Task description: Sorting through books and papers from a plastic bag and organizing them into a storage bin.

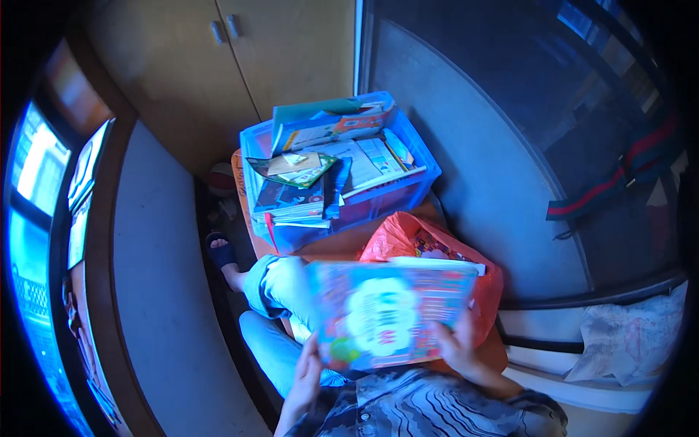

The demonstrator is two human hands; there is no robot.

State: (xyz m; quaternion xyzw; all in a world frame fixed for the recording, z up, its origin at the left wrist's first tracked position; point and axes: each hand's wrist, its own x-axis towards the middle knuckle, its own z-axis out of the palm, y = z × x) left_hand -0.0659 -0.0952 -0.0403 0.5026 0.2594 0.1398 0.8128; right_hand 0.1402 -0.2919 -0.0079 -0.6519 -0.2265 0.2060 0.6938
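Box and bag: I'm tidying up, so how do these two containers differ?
The box looks blue, while the bag is red. The box has stiff, straight walls; the bag looks soft and crumpled. The box stands farther away; the bag is nearer, partly hidden by the held book. Both are open, with things showing inside.

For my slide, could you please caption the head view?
Left hand and right hand hold a colourful book near a red bag.

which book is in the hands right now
The multicoloured book with a white, cloud-shaped cover patch, held between left hand and right hand; the stacked books sit in the blue bin.
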